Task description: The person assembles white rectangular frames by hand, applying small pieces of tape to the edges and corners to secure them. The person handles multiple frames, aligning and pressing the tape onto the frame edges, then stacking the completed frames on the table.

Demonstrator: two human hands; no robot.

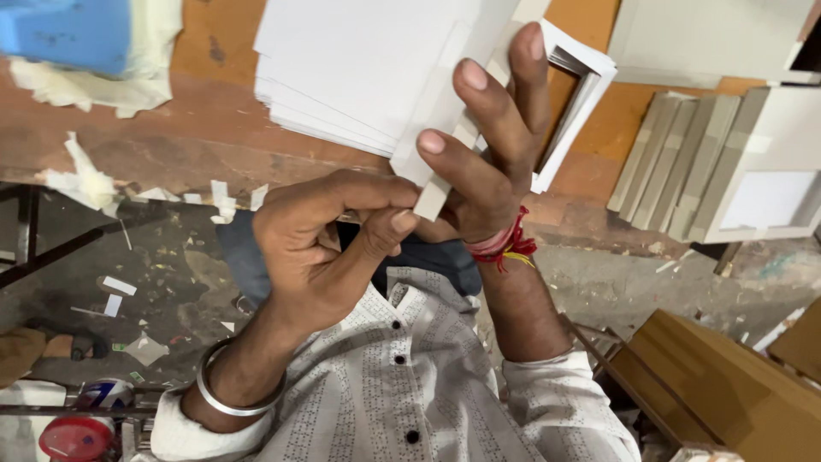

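Observation:
My left hand (321, 248), with a silver bangle on its wrist, pinches the lower end of a narrow white card piece (440, 128) between thumb and forefinger. My right hand (487, 162), with red thread tied round the wrist, holds the same card piece from behind, its fingers stretched up along it. The piece is tilted and held above the table edge, in front of a stack of white sheets (342, 68). Just behind my right fingers sits a pile of white card frames (586, 81).
On the orange table (214, 111) lie grey board strips (684, 162), a white framed panel (770, 184), a blue block (68, 34) and torn paper scraps (85, 184). A brown cardboard box (727, 385) stands at the lower right. A red-lidded tub (75, 438) sits on the floor.

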